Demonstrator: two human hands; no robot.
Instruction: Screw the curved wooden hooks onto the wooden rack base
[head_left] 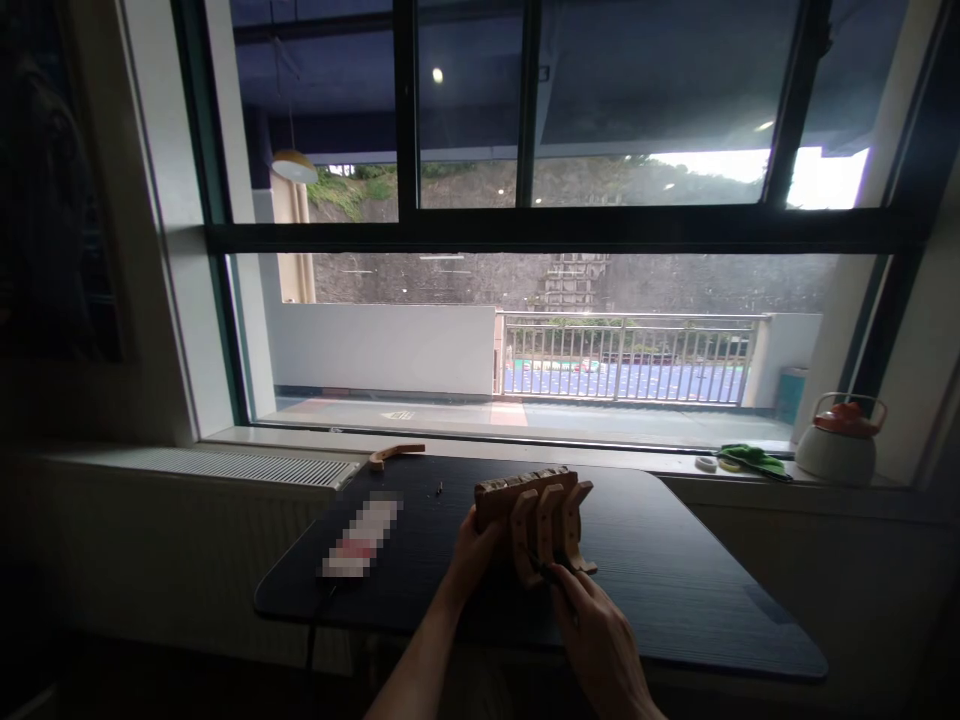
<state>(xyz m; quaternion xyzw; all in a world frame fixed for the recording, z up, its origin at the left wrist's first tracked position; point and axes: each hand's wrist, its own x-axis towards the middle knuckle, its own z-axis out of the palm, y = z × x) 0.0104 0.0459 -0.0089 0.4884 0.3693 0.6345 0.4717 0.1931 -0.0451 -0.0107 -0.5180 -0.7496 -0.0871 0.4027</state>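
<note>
Above the dark table stands a wooden hook rack (499, 507), a board with a rough bark-like top edge and three bent wooden hooks (551, 500) on its near face. My left hand (472, 550) is closed around the board's left end and keeps it tilted. In my right hand (596, 620) is a slim dark tool (547, 572), probably a screwdriver, its tip close to the lower part of the hooks. The tip itself is too dark to make out. A loose bent wooden hook (397, 453) lies at the table's far left edge.
The dark table (690, 590) stands against the windowsill. On its left lies a blurred-out flat item (361, 538), and tiny dark pieces (439, 489), perhaps screws, lie behind. A kettle (836, 445), a green cloth (752, 460) and tape rolls (706, 463) rest on the sill.
</note>
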